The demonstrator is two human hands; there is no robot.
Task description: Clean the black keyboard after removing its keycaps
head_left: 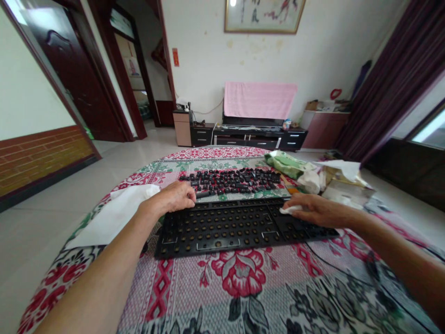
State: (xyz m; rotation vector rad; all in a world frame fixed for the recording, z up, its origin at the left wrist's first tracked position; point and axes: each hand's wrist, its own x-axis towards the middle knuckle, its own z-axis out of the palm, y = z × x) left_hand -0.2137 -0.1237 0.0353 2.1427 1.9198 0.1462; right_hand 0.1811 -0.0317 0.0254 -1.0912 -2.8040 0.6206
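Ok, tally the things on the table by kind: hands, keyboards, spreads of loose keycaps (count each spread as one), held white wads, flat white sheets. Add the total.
Hands: 2, the left hand and the right hand
Keyboards: 1, the black keyboard
Spreads: 1, the loose keycaps
Held wads: 1, the white wad
Flat sheets: 1, the white sheet
Total: 6

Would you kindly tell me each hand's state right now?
Left hand: curled at the far edge of the black plastic keyboard; grip cannot be told.
Right hand: closed on a crumpled white tissue, over the keyboard.
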